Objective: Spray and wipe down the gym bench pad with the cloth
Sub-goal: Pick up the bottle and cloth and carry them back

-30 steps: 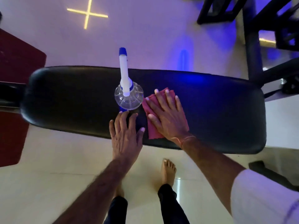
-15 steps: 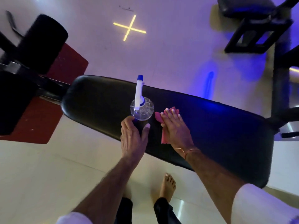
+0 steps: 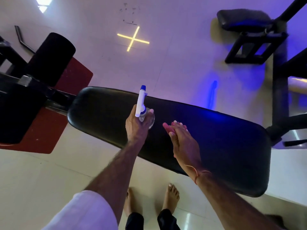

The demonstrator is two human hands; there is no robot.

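The black gym bench pad (image 3: pixel 224 143) runs across the middle of the view. My left hand (image 3: pixel 136 125) is closed around a clear spray bottle (image 3: pixel 148 119) with a white and blue nozzle (image 3: pixel 140 101), at the pad's left-centre. My right hand (image 3: pixel 181 138) is turned on edge over the pad to the right of the bottle. A pink cloth (image 3: pixel 167 127) shows only as a strip at its fingertips, the rest hidden by the hand.
A black roller pad (image 3: pixel 51 58) and the bench frame stand at the left over a red mat (image 3: pixel 49 123). Another black bench and frame (image 3: pixel 252 37) are at the upper right. My bare feet (image 3: pixel 169 198) are on the light tiled floor below the pad.
My left hand went from resting flat on the pad near the bottle to gripping the bottle. My right hand turned from flat on the cloth onto its edge. The camera view shifted.
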